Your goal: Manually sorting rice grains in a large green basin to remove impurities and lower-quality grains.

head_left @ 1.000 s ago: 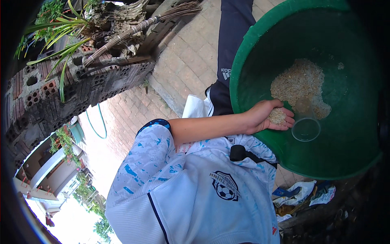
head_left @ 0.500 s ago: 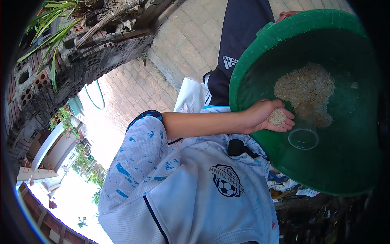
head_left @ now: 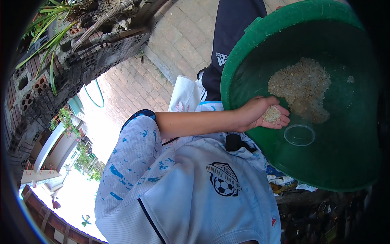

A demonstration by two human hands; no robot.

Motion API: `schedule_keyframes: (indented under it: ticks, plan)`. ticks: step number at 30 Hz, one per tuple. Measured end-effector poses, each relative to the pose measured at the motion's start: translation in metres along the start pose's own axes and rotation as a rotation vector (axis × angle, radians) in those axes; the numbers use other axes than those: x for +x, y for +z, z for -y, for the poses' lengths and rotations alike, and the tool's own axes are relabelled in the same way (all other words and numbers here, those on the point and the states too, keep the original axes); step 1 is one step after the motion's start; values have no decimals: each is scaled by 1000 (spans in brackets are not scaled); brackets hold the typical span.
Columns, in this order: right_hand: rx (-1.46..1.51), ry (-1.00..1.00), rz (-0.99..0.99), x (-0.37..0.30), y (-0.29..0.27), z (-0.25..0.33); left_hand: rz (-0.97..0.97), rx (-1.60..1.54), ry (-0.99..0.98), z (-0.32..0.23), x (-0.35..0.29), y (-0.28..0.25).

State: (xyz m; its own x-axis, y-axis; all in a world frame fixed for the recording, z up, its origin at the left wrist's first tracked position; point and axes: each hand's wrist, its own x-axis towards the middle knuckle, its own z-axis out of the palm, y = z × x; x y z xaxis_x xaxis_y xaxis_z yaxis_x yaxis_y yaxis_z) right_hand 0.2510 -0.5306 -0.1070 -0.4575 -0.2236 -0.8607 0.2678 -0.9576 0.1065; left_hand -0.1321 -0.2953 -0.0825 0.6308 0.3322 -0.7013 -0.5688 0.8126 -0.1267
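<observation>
My left hand (head_left: 252,114) is palm up and cupped, fingers curled around a small heap of pale rice grains (head_left: 271,115). It is held over the inside of a large green plastic tub (head_left: 230,67), whose mouth tilts toward me. Beside my fingertips a clear plastic cup (head_left: 300,136) lies in the tub, its closed end against a spread pile of brownish-white grain (head_left: 300,79). A small separate clump of grain (head_left: 350,79) sits to the right. My right hand does not show.
A leg in dark trousers (head_left: 235,36) stretches away left of the tub. Beside it lies a white sack (head_left: 185,94). A hollow-brick wall (head_left: 81,61) with plants runs at the far left, along brick paving (head_left: 183,40). Littered dark ground (head_left: 304,203) lies below the tub.
My left hand, the tub and the cup have shifted slightly left in view. The hand keeps its cupped hold on the grains. A bit of skin behind the tub's far rim is now almost hidden.
</observation>
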Motion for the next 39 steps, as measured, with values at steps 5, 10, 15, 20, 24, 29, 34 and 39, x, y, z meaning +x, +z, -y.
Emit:
schedule_keyframes:
  ticks: [5,10,15,20,24,29,34,39]
  plan:
    - [55,-6,15,-4,3,-4,10,1,-8,-1,0,1]
    - [118,-3,29,-11,9,-17,7,18,10,0,-1,2]
    - [173,-14,30,-18,13,-22,8,29,8,-1,-1,4]
    - [232,-9,39,-25,16,-32,8,32,2,2,-1,3]
    - [289,-5,47,-29,20,-44,7,39,-1,0,-2,7]
    - [384,-52,17,-36,29,-65,34,58,-15,1,-3,9]
    - [547,-206,-103,-55,51,-105,43,89,-15,5,5,13]
    - [697,-202,-432,-107,49,-110,-3,111,-43,3,0,23]
